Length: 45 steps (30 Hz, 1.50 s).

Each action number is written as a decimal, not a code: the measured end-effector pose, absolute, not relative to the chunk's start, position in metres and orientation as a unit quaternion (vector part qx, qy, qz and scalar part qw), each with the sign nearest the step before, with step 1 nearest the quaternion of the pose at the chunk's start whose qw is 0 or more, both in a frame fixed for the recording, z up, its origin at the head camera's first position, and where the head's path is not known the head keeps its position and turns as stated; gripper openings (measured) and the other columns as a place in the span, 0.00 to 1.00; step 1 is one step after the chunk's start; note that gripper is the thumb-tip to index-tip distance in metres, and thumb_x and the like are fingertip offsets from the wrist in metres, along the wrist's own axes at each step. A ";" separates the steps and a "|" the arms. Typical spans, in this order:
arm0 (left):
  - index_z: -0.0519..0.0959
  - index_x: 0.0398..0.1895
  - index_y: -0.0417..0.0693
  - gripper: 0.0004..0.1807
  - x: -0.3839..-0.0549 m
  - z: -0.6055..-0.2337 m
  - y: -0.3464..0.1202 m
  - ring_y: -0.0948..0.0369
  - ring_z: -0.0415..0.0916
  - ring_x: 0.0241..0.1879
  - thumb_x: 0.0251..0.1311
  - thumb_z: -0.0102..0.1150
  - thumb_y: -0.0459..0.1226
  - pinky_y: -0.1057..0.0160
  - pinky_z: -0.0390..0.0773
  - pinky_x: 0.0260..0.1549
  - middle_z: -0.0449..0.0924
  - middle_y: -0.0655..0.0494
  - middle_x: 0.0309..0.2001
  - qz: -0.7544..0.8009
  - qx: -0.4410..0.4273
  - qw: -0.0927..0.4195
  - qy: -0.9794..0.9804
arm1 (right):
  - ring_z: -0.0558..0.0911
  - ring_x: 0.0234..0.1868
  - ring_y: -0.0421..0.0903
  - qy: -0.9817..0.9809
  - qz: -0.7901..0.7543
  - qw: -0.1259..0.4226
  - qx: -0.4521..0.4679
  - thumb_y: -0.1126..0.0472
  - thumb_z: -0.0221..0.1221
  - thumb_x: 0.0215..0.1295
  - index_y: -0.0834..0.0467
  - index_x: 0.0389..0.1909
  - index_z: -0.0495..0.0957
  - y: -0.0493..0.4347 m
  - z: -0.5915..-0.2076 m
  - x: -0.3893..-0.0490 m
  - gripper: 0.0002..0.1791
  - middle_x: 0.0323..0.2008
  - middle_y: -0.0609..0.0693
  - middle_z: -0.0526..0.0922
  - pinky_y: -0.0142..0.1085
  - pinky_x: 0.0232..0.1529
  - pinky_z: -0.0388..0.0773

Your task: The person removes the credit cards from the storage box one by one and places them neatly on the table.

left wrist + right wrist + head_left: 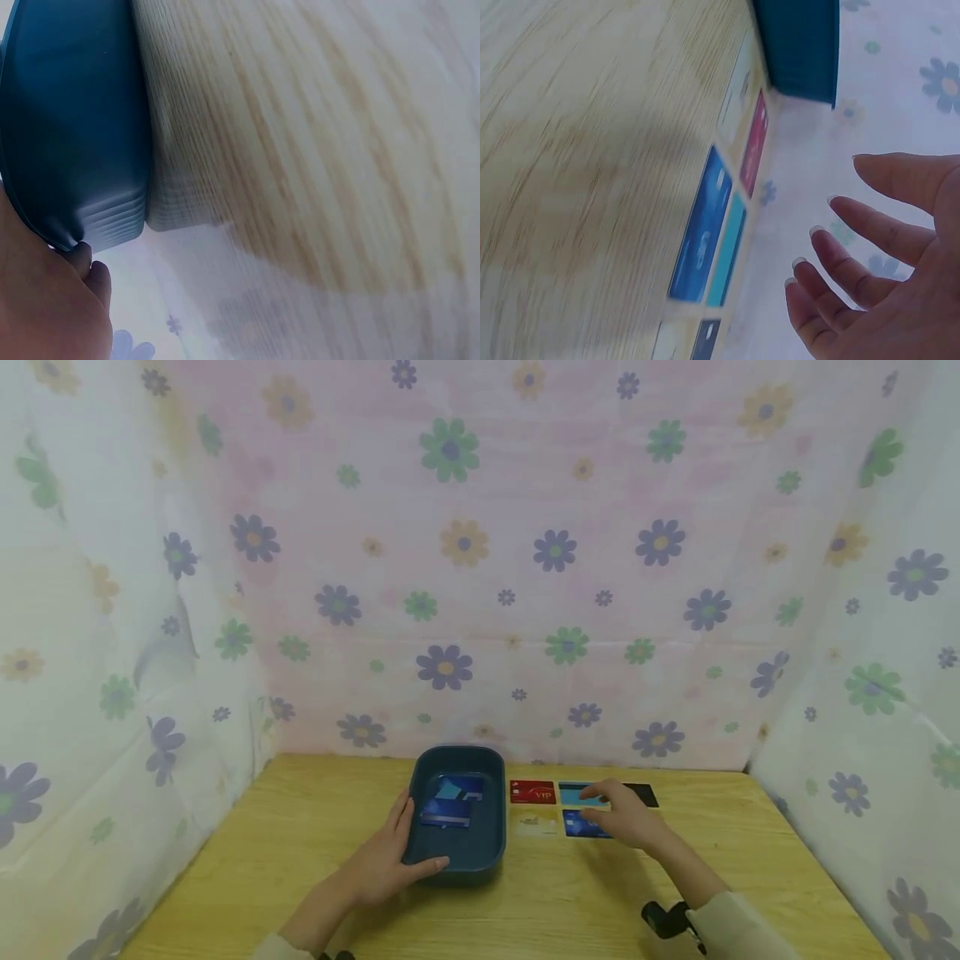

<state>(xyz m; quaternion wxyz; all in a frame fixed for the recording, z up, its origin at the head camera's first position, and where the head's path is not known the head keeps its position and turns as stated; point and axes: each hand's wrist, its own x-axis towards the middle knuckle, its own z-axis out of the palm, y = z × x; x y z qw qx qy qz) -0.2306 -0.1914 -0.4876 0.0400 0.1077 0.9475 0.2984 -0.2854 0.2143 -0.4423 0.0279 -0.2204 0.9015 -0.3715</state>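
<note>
A dark teal plastic bin (pixel 467 850) stands on the table, two blue cards (pixel 447 815) lying flat inside it. My left hand (pixel 381 858) holds the bin at its left near corner, fingers along the outer left wall and thumb over the near rim. To the bin's right lie cards in two rows: a red VIP card (pixel 532 792), a light blue card (pixel 574 793), a black card (pixel 643 794), a pale gold card (pixel 536 822) and a blue card (pixel 702 232). Over the right-hand cards hovers my right hand (pixel 628 816), fingers spread and relaxed, holding nothing.
Another pale card (pixel 673 339) lies beside the black one, hidden under the right hand in the head view. Flower-printed curtains (pixel 495 560) hang behind and at both sides of the wood-grain table (pixel 315 810). A black device (pixel 666 920) sits at the right wrist.
</note>
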 end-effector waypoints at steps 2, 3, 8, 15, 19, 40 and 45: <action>0.37 0.83 0.41 0.67 -0.230 -0.488 -0.192 0.37 0.49 0.77 0.58 0.59 0.71 0.35 0.61 0.69 0.26 0.47 0.83 0.302 0.111 0.039 0.946 | 0.75 0.57 0.67 0.898 -0.376 0.035 -0.226 0.61 0.61 0.72 0.63 0.55 0.81 0.208 -0.442 -0.286 0.15 0.59 0.64 0.77 0.58 0.54 0.76; 0.37 0.83 0.41 0.67 -0.230 -0.488 -0.192 0.37 0.49 0.77 0.58 0.59 0.71 0.35 0.61 0.69 0.27 0.46 0.83 0.303 0.113 0.039 0.945 | 0.75 0.57 0.67 0.896 -0.379 0.039 -0.228 0.61 0.61 0.72 0.63 0.56 0.81 0.205 -0.442 -0.286 0.16 0.59 0.64 0.76 0.57 0.54 0.77; 0.37 0.83 0.40 0.66 -0.227 -0.491 -0.191 0.38 0.47 0.78 0.59 0.58 0.71 0.35 0.60 0.70 0.27 0.44 0.83 0.302 0.117 0.042 0.945 | 0.75 0.57 0.65 0.889 -0.386 0.057 -0.240 0.61 0.61 0.73 0.65 0.58 0.80 0.193 -0.443 -0.285 0.17 0.58 0.62 0.76 0.56 0.54 0.76; 0.36 0.83 0.42 0.67 -0.226 -0.491 -0.192 0.38 0.47 0.78 0.58 0.59 0.71 0.36 0.60 0.70 0.25 0.47 0.83 0.296 0.110 0.038 0.948 | 0.76 0.55 0.65 0.877 -0.398 0.063 -0.263 0.60 0.61 0.73 0.67 0.62 0.76 0.181 -0.441 -0.282 0.22 0.59 0.67 0.75 0.53 0.51 0.78; 0.35 0.83 0.42 0.68 -0.227 -0.490 -0.192 0.38 0.47 0.78 0.58 0.58 0.72 0.35 0.59 0.70 0.24 0.48 0.83 0.297 0.111 0.038 0.948 | 0.78 0.52 0.59 0.875 -0.400 0.062 -0.264 0.60 0.62 0.72 0.66 0.63 0.75 0.176 -0.441 -0.282 0.23 0.58 0.66 0.76 0.45 0.47 0.80; 0.36 0.83 0.42 0.67 -0.229 -0.483 -0.190 0.37 0.50 0.77 0.58 0.58 0.71 0.34 0.62 0.68 0.26 0.47 0.83 0.303 0.106 0.045 0.946 | 0.77 0.56 0.66 0.861 -0.399 0.063 -0.310 0.62 0.62 0.73 0.66 0.63 0.74 0.142 -0.433 -0.275 0.22 0.60 0.67 0.75 0.54 0.50 0.81; 0.36 0.83 0.42 0.67 -0.229 -0.483 -0.190 0.37 0.50 0.77 0.59 0.58 0.71 0.35 0.62 0.68 0.26 0.46 0.83 0.299 0.108 0.045 0.947 | 0.77 0.56 0.65 0.858 -0.398 0.058 -0.320 0.63 0.62 0.73 0.67 0.63 0.74 0.131 -0.433 -0.276 0.22 0.59 0.66 0.76 0.52 0.50 0.81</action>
